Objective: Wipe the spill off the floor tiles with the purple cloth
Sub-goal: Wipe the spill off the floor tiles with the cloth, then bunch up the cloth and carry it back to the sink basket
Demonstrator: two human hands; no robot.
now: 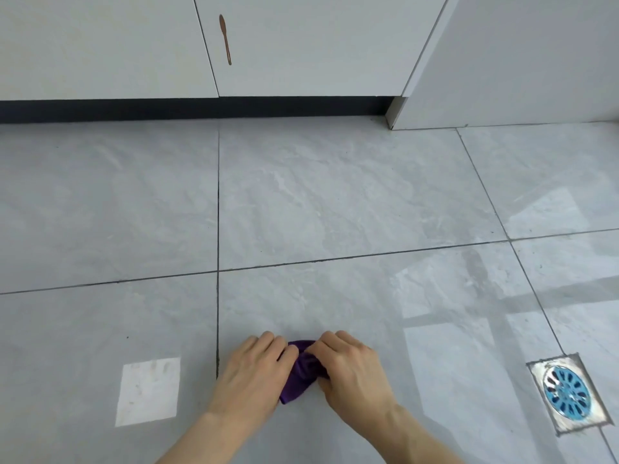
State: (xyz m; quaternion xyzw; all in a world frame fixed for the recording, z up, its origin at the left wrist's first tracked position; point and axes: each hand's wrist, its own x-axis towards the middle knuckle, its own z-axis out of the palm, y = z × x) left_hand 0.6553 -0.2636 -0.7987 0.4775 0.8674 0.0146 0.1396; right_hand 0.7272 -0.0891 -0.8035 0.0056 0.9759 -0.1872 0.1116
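Observation:
A bunched purple cloth [301,371] lies low on the grey marbled floor tiles [335,202], near the bottom centre of the view. My left hand [249,375] grips its left side and my right hand [351,371] grips its right side; both sets of fingers curl over the fabric and hide most of it. Only a dark purple strip shows between the hands. A wet sheen with faint streaks covers the tiles to the right [475,272]; I cannot pick out a distinct spill.
White cabinet doors [301,45] with a brown handle [225,38] and a dark kickboard [201,108] close off the far side. A square floor drain with a blue grate [567,393] sits at the right. A bright light patch [147,391] lies at the left.

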